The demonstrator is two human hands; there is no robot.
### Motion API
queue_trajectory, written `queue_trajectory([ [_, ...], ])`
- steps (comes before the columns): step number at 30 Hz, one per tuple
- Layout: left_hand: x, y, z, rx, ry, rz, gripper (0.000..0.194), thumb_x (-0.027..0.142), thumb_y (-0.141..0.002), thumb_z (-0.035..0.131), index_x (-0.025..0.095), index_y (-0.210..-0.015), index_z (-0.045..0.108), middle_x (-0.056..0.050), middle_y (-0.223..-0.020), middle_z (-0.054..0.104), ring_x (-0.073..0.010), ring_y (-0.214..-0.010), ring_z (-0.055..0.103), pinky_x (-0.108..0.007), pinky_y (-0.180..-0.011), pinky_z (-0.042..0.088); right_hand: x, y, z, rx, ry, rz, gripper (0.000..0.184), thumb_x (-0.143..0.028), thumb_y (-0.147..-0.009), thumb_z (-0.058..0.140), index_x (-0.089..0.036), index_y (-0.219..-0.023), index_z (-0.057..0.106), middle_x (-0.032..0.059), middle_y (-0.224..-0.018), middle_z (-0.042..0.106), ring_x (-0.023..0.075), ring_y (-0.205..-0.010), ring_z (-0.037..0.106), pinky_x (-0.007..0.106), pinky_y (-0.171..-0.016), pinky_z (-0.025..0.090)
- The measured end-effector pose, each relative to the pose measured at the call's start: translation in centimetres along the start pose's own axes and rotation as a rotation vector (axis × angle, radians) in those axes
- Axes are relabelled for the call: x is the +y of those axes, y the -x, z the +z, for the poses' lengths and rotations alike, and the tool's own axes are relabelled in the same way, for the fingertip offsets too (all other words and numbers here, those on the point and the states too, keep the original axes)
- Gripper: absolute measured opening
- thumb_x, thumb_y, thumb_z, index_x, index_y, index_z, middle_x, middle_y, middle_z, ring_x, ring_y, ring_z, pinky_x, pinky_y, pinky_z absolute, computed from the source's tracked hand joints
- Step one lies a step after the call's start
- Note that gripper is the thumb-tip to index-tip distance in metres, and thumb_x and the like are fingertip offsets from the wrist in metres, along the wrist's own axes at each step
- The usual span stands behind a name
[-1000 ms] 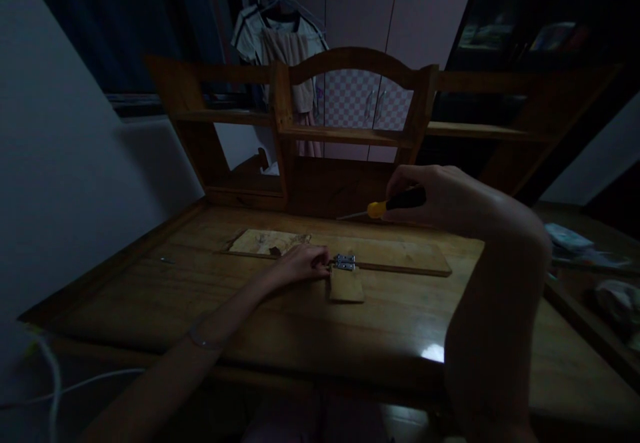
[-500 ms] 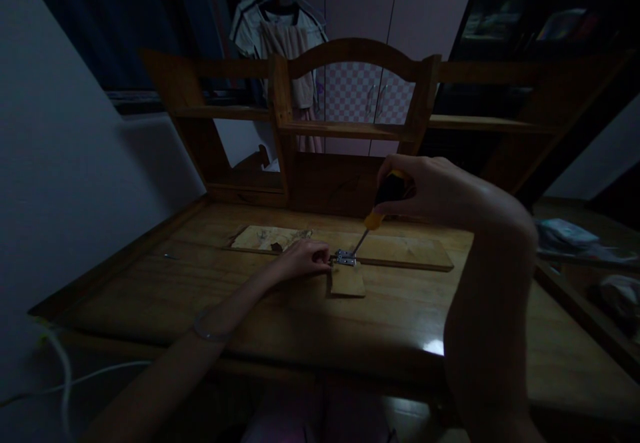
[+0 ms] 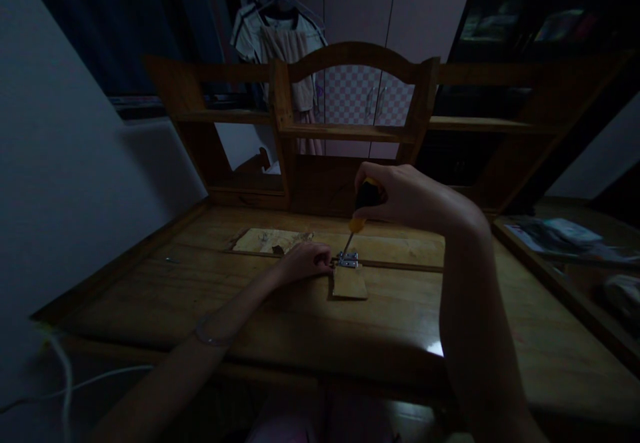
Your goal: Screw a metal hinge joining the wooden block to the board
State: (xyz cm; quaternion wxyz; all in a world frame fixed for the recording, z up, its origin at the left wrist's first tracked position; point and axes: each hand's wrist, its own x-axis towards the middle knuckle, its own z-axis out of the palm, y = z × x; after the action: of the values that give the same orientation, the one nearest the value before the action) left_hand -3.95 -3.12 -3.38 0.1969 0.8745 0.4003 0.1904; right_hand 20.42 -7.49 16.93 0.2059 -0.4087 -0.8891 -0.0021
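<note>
My right hand (image 3: pixel 397 193) is closed around the black and yellow handle of a screwdriver (image 3: pixel 357 221), whose shaft slants down and left. The screwdriver's tip meets a small silver metal hinge (image 3: pixel 349 260) at its left part. This hinge lies across the front edge of a long wooden board (image 3: pixel 400 249) and a small square wood piece (image 3: pixel 350 283). My left hand (image 3: pixel 307 261) rests on the desk with its fingers curled together at the hinge's left end. What those fingers pinch is hidden.
The wooden desk (image 3: pixel 260 309) carries a shelf unit (image 3: pixel 350 133) along its back. A small metallic bit (image 3: pixel 169 259) lies far left on the desktop. The board's left end (image 3: pixel 265 239) is splintered. Papers and packets (image 3: pixel 570 231) sit at the right. A white cable (image 3: pixel 67 376) hangs lower left.
My right hand has moved left and slightly down, carrying the screwdriver's tip from the right side of the hinge to its left side. The left hand stays nearly in place.
</note>
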Motion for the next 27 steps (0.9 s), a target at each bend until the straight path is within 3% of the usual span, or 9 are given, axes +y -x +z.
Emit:
queue_trajectory([
  [22, -0.2, -0.1, 0.1, -0.004, -0.052, 0.0, 0.012, 0.029, -0.079, 0.071, 0.019, -0.079, 0.065, 0.002, -0.074, 0.065, -0.0113, -0.066, 0.056, -0.021, -0.059, 0.032, 0.1, -0.2, 0.3, -0.049, 0.012, 0.013, 0.033, -0.042, -0.078, 0.076, -0.021, -0.098, 0.061, 0.0007, -0.085, 0.065, 0.0172, -0.076, 0.059, 0.027, -0.06, 0.039],
  [27, -0.3, -1.5, -1.2, -0.133, -0.192, 0.072, 0.02, 0.036, -0.078, 0.073, 0.019, -0.073, 0.062, 0.004, -0.068, 0.06, -0.0098, -0.059, 0.049, -0.023, -0.054, 0.025, 0.1, -0.2, 0.2, -0.05, 0.004, 0.025, 0.035, -0.042, -0.078, 0.076, -0.021, -0.103, 0.063, 0.0007, -0.084, 0.065, 0.017, -0.075, 0.059, 0.027, -0.061, 0.04],
])
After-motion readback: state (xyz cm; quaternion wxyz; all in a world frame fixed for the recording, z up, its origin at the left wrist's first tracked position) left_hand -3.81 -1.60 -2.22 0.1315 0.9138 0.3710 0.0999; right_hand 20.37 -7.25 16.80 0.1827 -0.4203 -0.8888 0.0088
